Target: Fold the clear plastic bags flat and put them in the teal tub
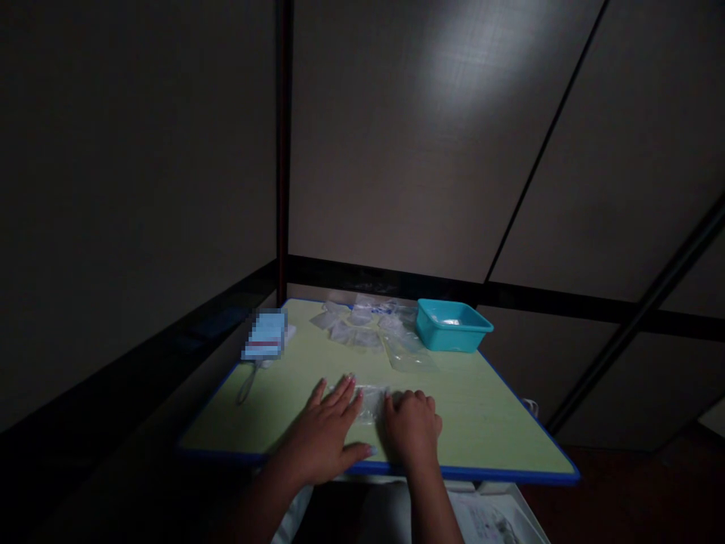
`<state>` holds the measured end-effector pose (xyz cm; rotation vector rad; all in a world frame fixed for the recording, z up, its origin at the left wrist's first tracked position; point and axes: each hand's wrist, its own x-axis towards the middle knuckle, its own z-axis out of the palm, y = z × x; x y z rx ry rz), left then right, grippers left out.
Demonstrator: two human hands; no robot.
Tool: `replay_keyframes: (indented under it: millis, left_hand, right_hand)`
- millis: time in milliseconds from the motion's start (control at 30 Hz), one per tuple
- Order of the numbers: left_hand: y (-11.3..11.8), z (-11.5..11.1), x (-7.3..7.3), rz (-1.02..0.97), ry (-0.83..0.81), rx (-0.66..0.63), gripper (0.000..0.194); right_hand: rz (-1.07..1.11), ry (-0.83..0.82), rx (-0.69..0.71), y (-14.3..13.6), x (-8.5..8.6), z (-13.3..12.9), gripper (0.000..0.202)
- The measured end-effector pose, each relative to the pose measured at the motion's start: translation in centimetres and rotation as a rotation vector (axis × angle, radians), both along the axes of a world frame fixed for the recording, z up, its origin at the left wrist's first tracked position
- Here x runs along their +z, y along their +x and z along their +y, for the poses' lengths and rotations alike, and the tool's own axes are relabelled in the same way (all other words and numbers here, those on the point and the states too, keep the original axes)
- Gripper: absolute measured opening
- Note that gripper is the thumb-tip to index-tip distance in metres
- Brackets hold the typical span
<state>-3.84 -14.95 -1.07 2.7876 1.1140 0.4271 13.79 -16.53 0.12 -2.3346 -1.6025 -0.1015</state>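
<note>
A small clear plastic bag [371, 404] lies flat on the table near its front edge, between my two hands. My left hand [331, 431] rests on the bag's left side with fingers stretched out and spread. At the right side of the bag, my right hand [414, 425] has its fingers curled in, the thumb close to the bag's edge. Whether those curled fingers hold anything is hidden. Farther back, several clear plastic bags [356, 336] are fanned out, and a larger clear bag [411, 353] lies beside them.
A turquoise plastic basin [453, 336] with something pale inside stands at the table's back right. A blurred-out phone-like object [265, 335] with a strap [246, 384] lies at the left edge. The green table [481, 431] has a blue rim; panelled walls stand behind and left.
</note>
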Motion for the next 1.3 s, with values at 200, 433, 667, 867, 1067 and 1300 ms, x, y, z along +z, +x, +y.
replay_keyframes:
  millis: [200, 433, 667, 867, 1067, 1300]
  left_hand:
    - [0.0, 0.0, 0.1, -0.001, -0.027, -0.010, 0.072]
    - [-0.1, 0.0, 0.2, -0.016, -0.034, -0.033, 0.073]
    - [-0.1, 0.0, 0.1, -0.026, -0.044, -0.033, 0.073]
    - [-0.1, 0.0, 0.1, -0.018, -0.032, -0.041, 0.071]
    - [-0.1, 0.0, 0.2, -0.018, -0.038, -0.045, 0.071]
    - [-0.1, 0.2, -0.1, 0.011, -0.036, -0.020, 0.070]
  right_hand:
    - [0.087, -0.021, 0.016, 0.0, 0.3, 0.2, 0.034]
    - [0.244, -0.018, 0.066, 0.0, -0.1, 0.5, 0.023]
    - [0.370, 0.058, 0.024, -0.4, -0.4, 0.8, 0.029]
    - [0.277, 0.065, 0.070, -0.1, -0.7, 1.0, 0.025]
    - [0.177, 0.083, 0.061, 0.0, -1.1, 0.7, 0.023]
    - [0.158, 0.081, 0.057, -0.5, -0.8, 0.4, 0.024]
